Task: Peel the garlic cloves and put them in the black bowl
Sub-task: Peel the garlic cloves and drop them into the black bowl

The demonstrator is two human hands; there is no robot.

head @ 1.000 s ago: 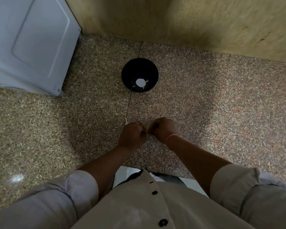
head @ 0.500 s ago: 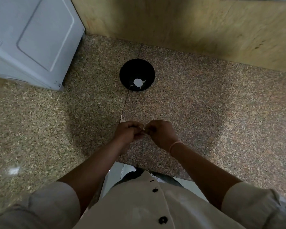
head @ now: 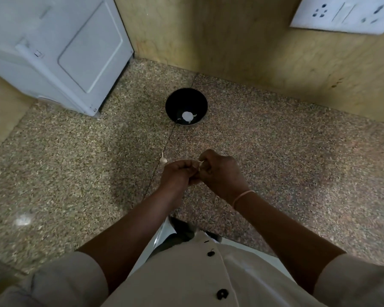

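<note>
I see my left-hand grip (head: pixel 177 175) and right-hand grip (head: pixel 223 173) pinching one garlic clove (head: pixel 201 163) above the tabletop (head: pixel 275 140); black bowl (head: pixel 186 98) beyond, loose clove (head: pixel 163 159) beside the left.

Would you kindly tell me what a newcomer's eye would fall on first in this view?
First, the left hand and right hand meeting at the centre, pinching a pale garlic clove between them. Beyond them the black bowl stands on the speckled stone, white pieces in its bottom; a loose clove lies close beside the left hand.
</note>
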